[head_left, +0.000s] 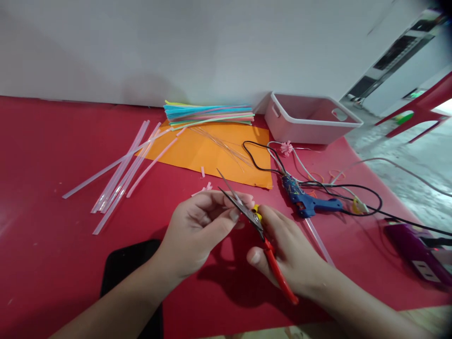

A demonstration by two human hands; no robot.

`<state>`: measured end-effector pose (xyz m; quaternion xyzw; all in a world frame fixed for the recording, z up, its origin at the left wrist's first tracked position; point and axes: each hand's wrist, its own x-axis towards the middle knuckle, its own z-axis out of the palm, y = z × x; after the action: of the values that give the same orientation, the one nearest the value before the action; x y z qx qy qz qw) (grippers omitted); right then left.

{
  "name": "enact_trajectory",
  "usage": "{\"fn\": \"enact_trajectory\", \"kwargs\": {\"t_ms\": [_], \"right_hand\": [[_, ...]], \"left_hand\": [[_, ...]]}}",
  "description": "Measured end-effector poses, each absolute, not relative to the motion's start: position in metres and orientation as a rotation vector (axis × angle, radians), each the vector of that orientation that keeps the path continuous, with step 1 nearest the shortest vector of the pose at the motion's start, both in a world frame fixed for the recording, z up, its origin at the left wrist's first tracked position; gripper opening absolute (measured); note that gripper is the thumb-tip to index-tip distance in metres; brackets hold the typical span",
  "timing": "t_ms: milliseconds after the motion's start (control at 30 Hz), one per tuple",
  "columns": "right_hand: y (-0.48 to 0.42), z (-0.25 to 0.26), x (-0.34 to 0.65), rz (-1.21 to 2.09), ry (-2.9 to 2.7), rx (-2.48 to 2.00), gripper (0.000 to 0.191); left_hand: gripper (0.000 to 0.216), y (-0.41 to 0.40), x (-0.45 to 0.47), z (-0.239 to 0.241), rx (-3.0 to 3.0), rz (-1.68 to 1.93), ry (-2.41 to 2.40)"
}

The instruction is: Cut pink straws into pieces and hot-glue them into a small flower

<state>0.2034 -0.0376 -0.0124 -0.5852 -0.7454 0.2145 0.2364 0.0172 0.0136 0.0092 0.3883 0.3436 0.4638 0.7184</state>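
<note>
A pair of scissors (271, 256) with red handles rests in my right hand (291, 249). Its blades are parted and point up and left, across the fingertips of my left hand (201, 230). The left thumb and fingers are pinched together beside the blades; a small pale bit shows there, too small to name. Something small and yellow (259, 214) sits by the scissors' pivot and my right fingers; I cannot tell what it is. Short pink cut pieces (205, 188) lie on the red table (56, 263) just beyond my left hand.
Clear glue sticks (123, 176) lie at left. Behind are colourful pipe cleaners (208, 113), an orange sheet (176, 153) and a pale bin (312, 129). At right are a blue glue gun (307, 200), tangled cords and a purple power strip (413, 254). A black phone (130, 261) lies under my left forearm.
</note>
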Motion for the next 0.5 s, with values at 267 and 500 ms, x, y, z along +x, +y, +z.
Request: {"fn": "enact_trajectory", "kwargs": {"t_ms": [267, 500], "right_hand": [[-0.0344, -0.0087, 0.2030, 0.668, -2.046, -1.599, 0.073], [-0.0352, -0.0073, 0.2043, 0.761, -2.025, -1.586, 0.078]], "left_hand": [[0.014, 0.0118, 0.0171, 0.0100, 0.878, 1.012, 0.761], [0.009, 0.0129, 0.0144, 0.0090, 0.951, 0.998, 0.743]]}}
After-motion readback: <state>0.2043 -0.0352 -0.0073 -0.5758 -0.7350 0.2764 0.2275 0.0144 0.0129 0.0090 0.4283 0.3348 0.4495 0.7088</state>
